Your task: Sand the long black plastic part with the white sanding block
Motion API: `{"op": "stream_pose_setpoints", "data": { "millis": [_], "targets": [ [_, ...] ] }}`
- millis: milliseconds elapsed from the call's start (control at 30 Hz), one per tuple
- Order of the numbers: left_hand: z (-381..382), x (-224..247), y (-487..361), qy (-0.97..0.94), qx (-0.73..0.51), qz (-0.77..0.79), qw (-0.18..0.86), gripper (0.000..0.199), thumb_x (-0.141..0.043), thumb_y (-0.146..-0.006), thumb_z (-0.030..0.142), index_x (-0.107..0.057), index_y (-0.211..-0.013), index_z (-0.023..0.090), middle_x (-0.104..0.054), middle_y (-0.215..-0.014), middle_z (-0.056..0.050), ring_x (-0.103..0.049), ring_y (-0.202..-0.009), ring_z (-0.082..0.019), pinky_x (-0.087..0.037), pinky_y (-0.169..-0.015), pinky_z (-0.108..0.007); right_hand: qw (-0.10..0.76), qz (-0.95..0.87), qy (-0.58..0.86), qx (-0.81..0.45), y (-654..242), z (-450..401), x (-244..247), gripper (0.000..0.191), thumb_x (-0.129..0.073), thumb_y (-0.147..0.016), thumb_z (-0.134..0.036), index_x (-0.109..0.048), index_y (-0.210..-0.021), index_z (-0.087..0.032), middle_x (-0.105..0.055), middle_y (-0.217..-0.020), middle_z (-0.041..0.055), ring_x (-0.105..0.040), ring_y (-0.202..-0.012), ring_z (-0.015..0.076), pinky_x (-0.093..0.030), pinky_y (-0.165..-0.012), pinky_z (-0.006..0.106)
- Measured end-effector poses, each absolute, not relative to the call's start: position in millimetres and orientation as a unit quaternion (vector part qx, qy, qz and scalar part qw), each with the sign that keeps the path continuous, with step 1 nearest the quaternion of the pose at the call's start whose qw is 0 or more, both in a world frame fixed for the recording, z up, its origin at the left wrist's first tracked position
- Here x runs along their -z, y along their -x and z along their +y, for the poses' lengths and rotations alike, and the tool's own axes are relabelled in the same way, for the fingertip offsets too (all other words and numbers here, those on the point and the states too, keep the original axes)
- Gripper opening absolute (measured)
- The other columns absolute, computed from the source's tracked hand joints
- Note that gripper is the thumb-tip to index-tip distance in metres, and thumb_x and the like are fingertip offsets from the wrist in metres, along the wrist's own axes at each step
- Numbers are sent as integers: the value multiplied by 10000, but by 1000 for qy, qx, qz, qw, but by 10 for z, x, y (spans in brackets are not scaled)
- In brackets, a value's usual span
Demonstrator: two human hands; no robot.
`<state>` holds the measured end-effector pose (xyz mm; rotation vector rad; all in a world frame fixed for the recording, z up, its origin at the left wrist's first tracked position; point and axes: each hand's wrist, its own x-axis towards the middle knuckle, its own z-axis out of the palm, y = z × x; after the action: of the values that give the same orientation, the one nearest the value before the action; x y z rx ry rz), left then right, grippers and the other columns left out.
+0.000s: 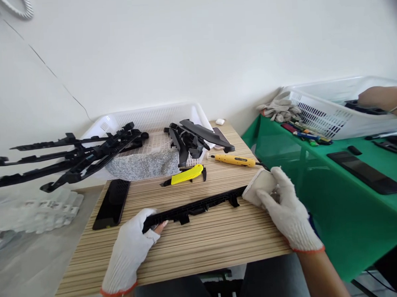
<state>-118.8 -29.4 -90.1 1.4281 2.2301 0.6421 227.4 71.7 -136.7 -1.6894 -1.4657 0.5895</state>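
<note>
A long black plastic trim piece (201, 206) lies slantwise above the striped wooden table. My left hand (132, 245), in a white knit glove with the thumb tip bare, grips its left end. At the other end, my gloved right hand (286, 210) is closed around a folded off-white cloth pad (261, 186), which covers the right tip of the piece. Beyond the piece lie a yellow utility knife (186, 175) and a yellow screwdriver-like tool (235, 160). Left of them rests a black phone (112, 204).
A white basket (196, 111) behind holds black plastic parts (191, 140); long ones (75, 159) jut out leftwards. A grey cloth (142, 164) hangs over its rim. On the green-covered table (286, 170) stand another basket (326, 119), gloves (279, 109) and pens. Another person's arm (382, 99) reaches there.
</note>
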Motion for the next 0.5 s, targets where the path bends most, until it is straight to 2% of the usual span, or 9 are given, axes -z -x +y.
{"op": "stream_pose_setpoints", "data": {
  "millis": [67, 100, 133, 200, 267, 300, 400, 500],
  "targets": [
    [-294, 898, 1186, -516, -232, 797, 215, 414, -602, -711, 590, -682, -929, 248, -775, -890, -20, -717, -852, -244, -544, -765, -313, 409, -586, 672, -193, -2304, 748, 1385, 771, -640, -776, -527, -410, -1472, -288, -480, -1468, 73, -610, -1096, 270, -489, -975, 420],
    [-295, 898, 1186, -517, -233, 795, 217, 413, -602, -713, 592, -683, -930, 250, -776, -895, -18, -718, -856, -242, -544, -769, -311, 427, -566, 681, -182, -2318, 763, 1384, 772, -639, -776, -518, -411, -1471, -271, -475, -1469, 84, -607, -1095, 271, -492, -974, 425],
    [-295, 900, 1186, -519, -234, 793, 217, 410, -603, -714, 593, -684, -927, 252, -777, -898, -17, -719, -858, -242, -544, -769, -309, 452, -535, 689, -184, -2328, 776, 1378, 786, -636, -776, -511, -399, -1479, -250, -508, -1429, 103, -619, -1053, 267, -520, -929, 421],
    [-297, 904, 1186, -522, -238, 791, 213, 400, -605, -709, 593, -686, -906, 255, -777, -890, -19, -720, -849, -244, -545, -757, -307, 497, -477, 686, -236, -2336, 787, 1361, 829, -638, -772, -512, -366, -1497, -216, -608, -1251, 129, -646, -907, 254, -578, -742, 384],
    [-298, 907, 1183, -522, -242, 791, 206, 397, -612, -697, 592, -688, -894, 255, -777, -883, -23, -721, -843, -247, -548, -752, -307, 497, -469, 648, -336, -2327, 783, 1350, 846, -660, -765, -514, -359, -1499, -220, -654, -1039, 99, -640, -748, 225, -569, -562, 332],
    [-299, 908, 1181, -522, -245, 792, 202, 401, -616, -691, 592, -689, -896, 254, -777, -878, -24, -721, -838, -248, -550, -752, -308, 484, -481, 627, -377, -2320, 778, 1347, 833, -671, -765, -509, -371, -1492, -233, -651, -956, 72, -625, -684, 206, -559, -519, 316],
    [-298, 910, 1174, -521, -249, 793, 194, 400, -617, -692, 581, -689, -911, 255, -776, -855, -20, -723, -813, -244, -555, -744, -304, 474, -502, 612, -386, -2294, 772, 1346, 783, -687, -777, -478, -398, -1471, -261, -615, -880, 20, -617, -629, 169, -597, -575, 321],
    [-295, 913, 1168, -523, -248, 794, 187, 382, -607, -706, 561, -683, -919, 253, -776, -854, -17, -725, -818, -243, -554, -730, -297, 534, -443, 628, -353, -2280, 784, 1349, 853, -686, -769, -466, -318, -1507, -246, -587, -918, 22, -661, -682, 176, -634, -684, 355]
  ]
}}
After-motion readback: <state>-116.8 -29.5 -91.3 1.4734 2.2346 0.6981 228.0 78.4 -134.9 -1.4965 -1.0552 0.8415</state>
